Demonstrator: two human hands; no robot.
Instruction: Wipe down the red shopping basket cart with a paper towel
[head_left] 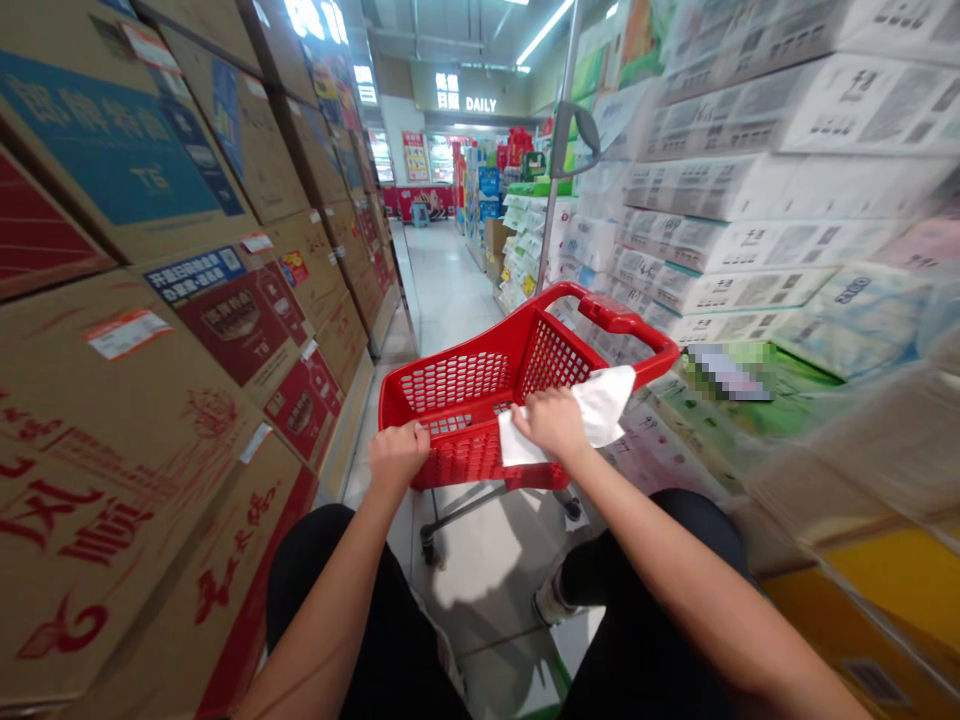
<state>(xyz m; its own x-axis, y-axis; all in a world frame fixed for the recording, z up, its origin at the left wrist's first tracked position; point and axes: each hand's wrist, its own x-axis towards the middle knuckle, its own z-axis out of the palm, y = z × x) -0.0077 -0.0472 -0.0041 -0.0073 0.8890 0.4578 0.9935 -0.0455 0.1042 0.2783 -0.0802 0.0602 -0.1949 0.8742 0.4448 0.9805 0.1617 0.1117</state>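
A red plastic shopping cart (457, 375) with perforated walls stands between my knees, its push handle (660, 350) at the right. My left hand (399, 455) is closed round the near left corner of the basket rim. Over the near right part of the rim, my right hand (551, 420) presses a white cloth or tissue (611, 400) with its fingers wrapped over it. Part of that white sheet hangs down the outer side of the basket, and the rest spreads toward the handle. The visible part of the basket's inside shows only bare red plastic.
Stacked cardboard cartons (255, 330) form a wall on the left. Wrapped tissue packs (720, 240) pile up on the right, with a phone-like blurred object (727, 372) on a green pack. Behind the cart rises a metal pole (559, 200). A tiled aisle (442, 270) runs away ahead.
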